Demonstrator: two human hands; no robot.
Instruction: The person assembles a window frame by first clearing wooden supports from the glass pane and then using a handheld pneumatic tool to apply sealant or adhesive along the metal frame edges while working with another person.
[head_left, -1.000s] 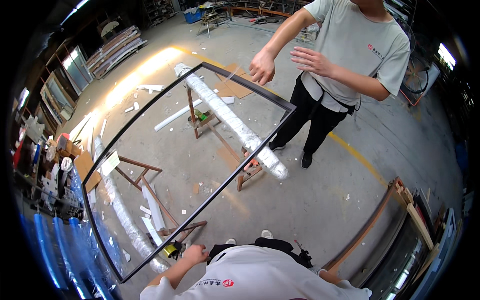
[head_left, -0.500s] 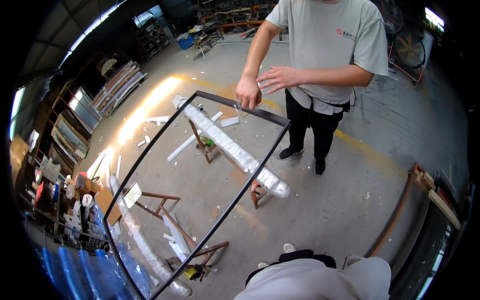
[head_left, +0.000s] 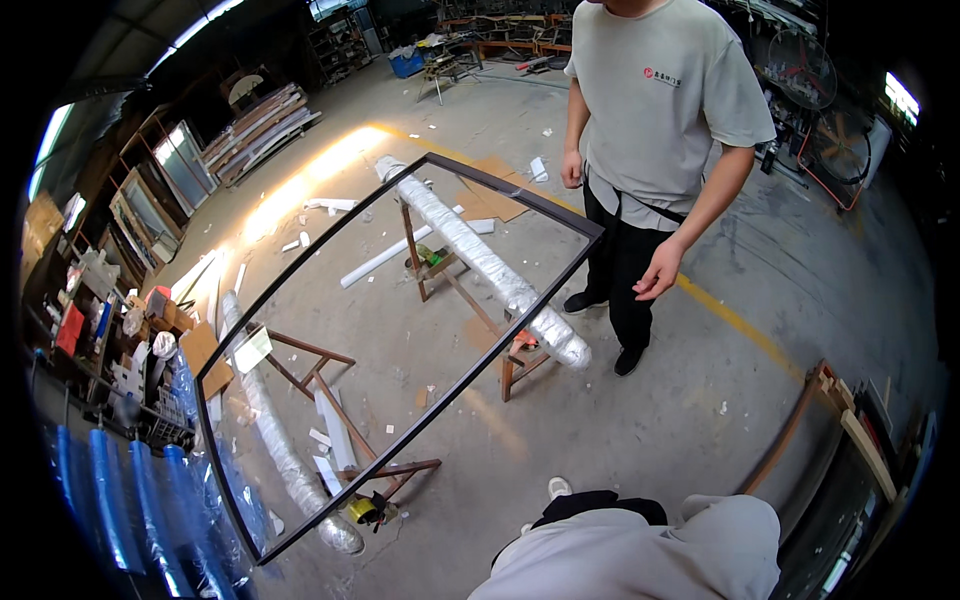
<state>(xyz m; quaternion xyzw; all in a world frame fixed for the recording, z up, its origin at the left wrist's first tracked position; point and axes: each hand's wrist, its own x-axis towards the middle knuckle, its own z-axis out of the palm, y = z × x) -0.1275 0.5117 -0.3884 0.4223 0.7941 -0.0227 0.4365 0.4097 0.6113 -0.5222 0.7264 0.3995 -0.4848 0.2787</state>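
Your fingers: out of view, grip can't be told.
Dark rectangular frame (head_left: 548, 206) lies across two silvery wrapped bars (head_left: 480, 258) on brown trestles (head_left: 338, 408), ahead and left of you; co-worker (head_left: 665, 115) stands by its far right corner.

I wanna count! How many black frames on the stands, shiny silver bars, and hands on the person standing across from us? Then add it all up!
Black frame: 1
Silver bars: 2
Other person's hands: 2
Total: 5
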